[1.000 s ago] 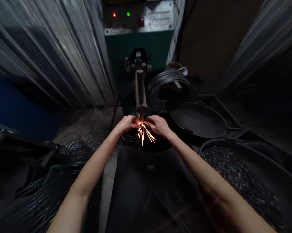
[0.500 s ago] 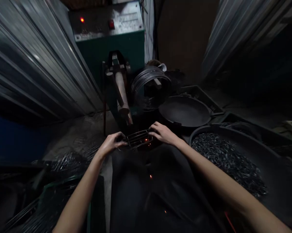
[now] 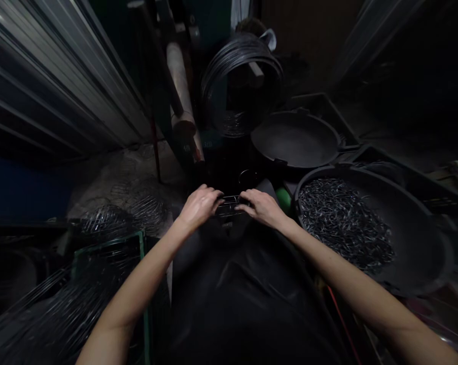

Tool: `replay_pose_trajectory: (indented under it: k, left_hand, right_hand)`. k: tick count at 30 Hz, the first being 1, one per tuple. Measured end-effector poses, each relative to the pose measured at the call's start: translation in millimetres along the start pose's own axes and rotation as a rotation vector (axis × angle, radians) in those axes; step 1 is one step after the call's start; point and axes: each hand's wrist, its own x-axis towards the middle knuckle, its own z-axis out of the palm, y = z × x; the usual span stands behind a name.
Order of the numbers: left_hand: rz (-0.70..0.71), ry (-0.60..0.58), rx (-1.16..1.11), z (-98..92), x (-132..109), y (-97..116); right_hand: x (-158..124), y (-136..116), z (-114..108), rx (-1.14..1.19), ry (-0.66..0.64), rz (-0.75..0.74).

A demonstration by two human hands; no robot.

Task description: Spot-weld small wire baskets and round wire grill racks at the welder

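My left hand (image 3: 199, 207) and my right hand (image 3: 262, 207) both grip a small wire grid piece (image 3: 230, 205), one hand at each end, fingers curled over it. I hold it low over my dark-clothed lap. Just beyond it the welding machine's long arm (image 3: 180, 86) slants down toward me, with a dark electrode end below it. A big coil of wire (image 3: 239, 66) stands behind the arm.
A round black tub (image 3: 422, 218) at the right holds several short wire pieces. Behind it lies an empty black pan (image 3: 295, 139). Finished wire grids are piled at the left (image 3: 110, 218), by a green-edged crate (image 3: 137, 238). Corrugated metal sheet (image 3: 54, 76) walls the left.
Sparks flew under the machine arm a second ago; they have stopped. Both hands drew the wire grid back toward me and closer together. My view tilted downward, so the control panel left the picture.
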Motion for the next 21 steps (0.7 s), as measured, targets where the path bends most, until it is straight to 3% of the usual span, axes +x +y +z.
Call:
replay_pose_trajectory:
  k: [3, 9, 15, 21]
  left_hand:
    - [0.001, -0.08, 0.035, 2.5, 6, 3]
    - [-0.095, -0.047, -0.049, -14.1, -17, -11]
    - [-0.196, 0.065, 0.07, -23.2, -21, -12]
    - [-0.274, 0.157, 0.082, -42.6, -13, -30]
  right_hand:
    - [-2, -7, 5, 0.056, 0.04, 0.004]
    - [4, -22, 13, 0.097, 0.076, -0.057]
    - [23, -29, 4, 0.091, 0.115, -0.083]
    - [63, -39, -16, -0.001, 0.224, -0.11]
